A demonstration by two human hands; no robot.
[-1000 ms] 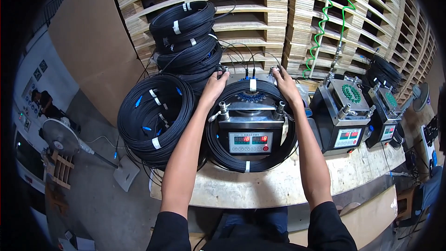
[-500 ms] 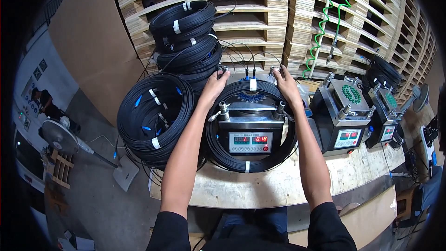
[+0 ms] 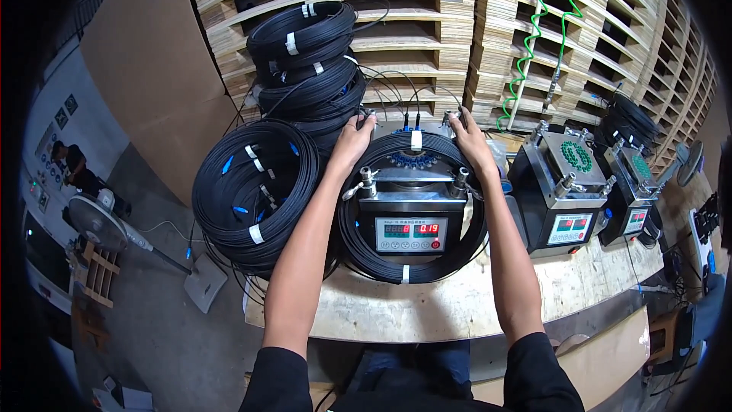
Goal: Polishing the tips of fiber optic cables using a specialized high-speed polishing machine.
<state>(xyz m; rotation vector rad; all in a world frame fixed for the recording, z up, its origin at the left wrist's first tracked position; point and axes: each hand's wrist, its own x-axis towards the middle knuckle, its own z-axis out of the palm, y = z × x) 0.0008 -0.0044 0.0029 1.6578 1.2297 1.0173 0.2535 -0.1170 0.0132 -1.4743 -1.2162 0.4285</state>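
Observation:
A fiber-optic polishing machine (image 3: pixel 415 214) with a lit red and green display stands in front of me on the table. A coil of black cable (image 3: pixel 406 273), tied with white tape, hangs around it. Behind the coil, my left hand (image 3: pixel 353 143) has its fingers closed at the rear left metal knob (image 3: pixel 372 113). My right hand (image 3: pixel 472 141) grips the rear right metal knob (image 3: pixel 448 116) with thumb and fingers. Blue connectors (image 3: pixel 412 159) ring the machine's top. Two black metal clamp posts, one being the front right knob (image 3: pixel 460 177), rise at its front corners.
Black cable coils (image 3: pixel 255 191) with blue ends lie left of the machine, and a taller stack (image 3: pixel 305 53) rises behind them. Two similar machines (image 3: pixel 564 183) stand to the right. Wooden pallets (image 3: pixel 412 23) form a wall behind. A floor fan (image 3: pixel 99 221) and a person (image 3: pixel 72 164) are far left.
The numbers on the machine's display have changed. Both hands stay at the rear knobs, and the cable coils lie as before. The green hose at the back has swung slightly right.

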